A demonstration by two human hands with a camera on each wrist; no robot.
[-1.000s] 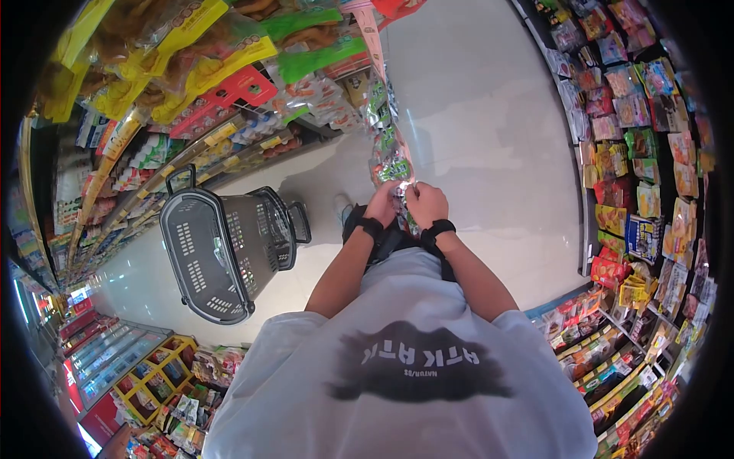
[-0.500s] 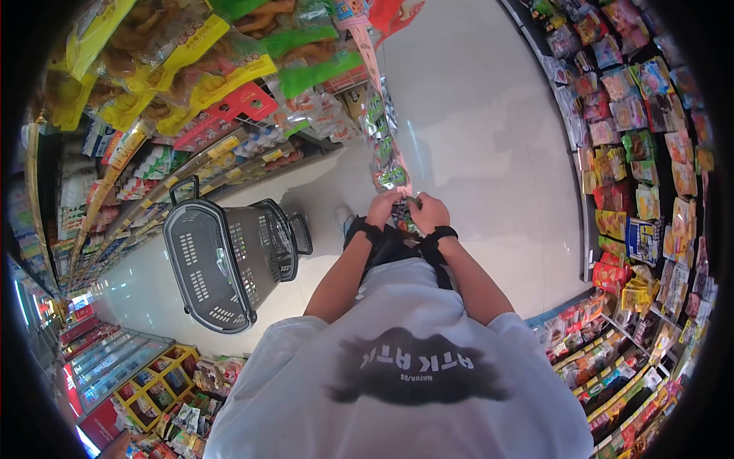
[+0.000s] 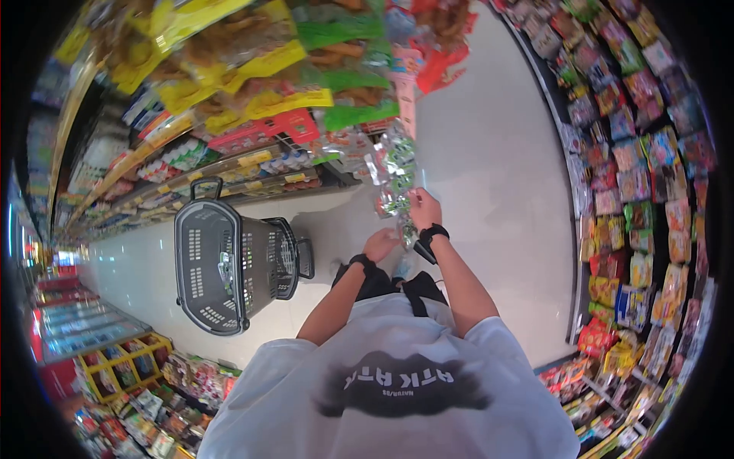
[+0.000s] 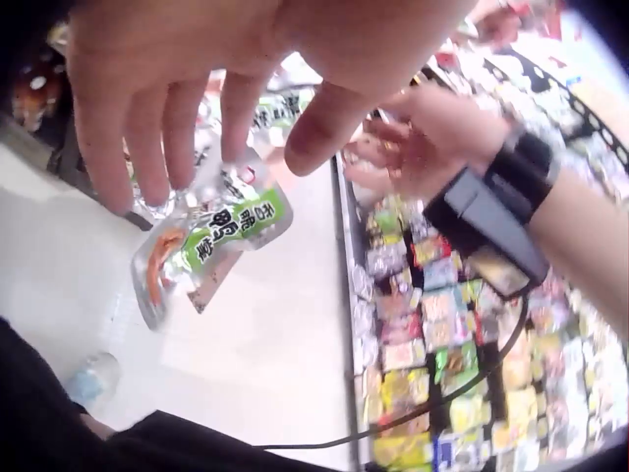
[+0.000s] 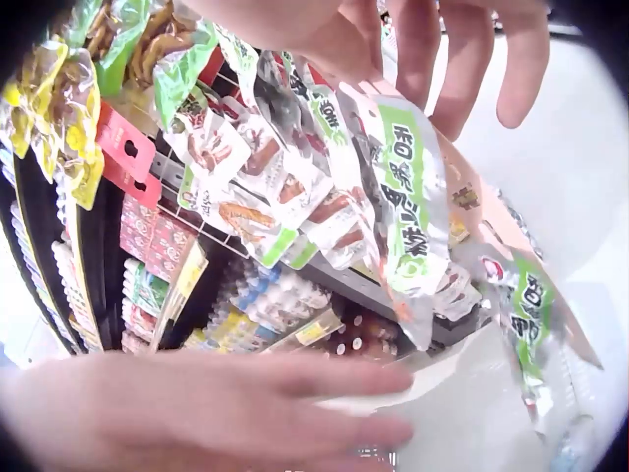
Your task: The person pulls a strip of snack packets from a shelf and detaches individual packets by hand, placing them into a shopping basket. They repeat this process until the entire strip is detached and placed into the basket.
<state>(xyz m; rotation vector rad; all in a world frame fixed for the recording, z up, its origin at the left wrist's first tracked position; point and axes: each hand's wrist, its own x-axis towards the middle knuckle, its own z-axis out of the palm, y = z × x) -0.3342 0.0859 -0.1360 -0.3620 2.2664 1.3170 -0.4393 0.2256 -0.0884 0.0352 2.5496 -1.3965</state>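
A hanging pink strip (image 3: pixel 406 103) carries several silver-and-green snack pouches (image 3: pixel 397 172). Beside its lower end, my right hand (image 3: pixel 425 208) is close against the pouches. The right wrist view shows that hand's fingers (image 5: pixel 462 69) loosely spread over the front of a pouch (image 5: pixel 406 202). My left hand (image 3: pixel 381 245) is lower and to the left, its fingers straight and apart. In the left wrist view, a pouch (image 4: pixel 221 231) printed with dark characters hangs just beyond the left fingertips, overlapped by them.
A grey shopping basket (image 3: pixel 210 268) stands on the pale floor to the left, with a small packet inside. Yellow and green snack bags (image 3: pixel 267 69) hang from the shelving at upper left. Another rack of packets (image 3: pixel 642 206) lines the right side of the aisle.
Both hands were together at the strip's lower end, fingers pinching there. They have since parted: the left moved down-left, the right slightly up. The head view has shifted, bringing the hanging bags lower.
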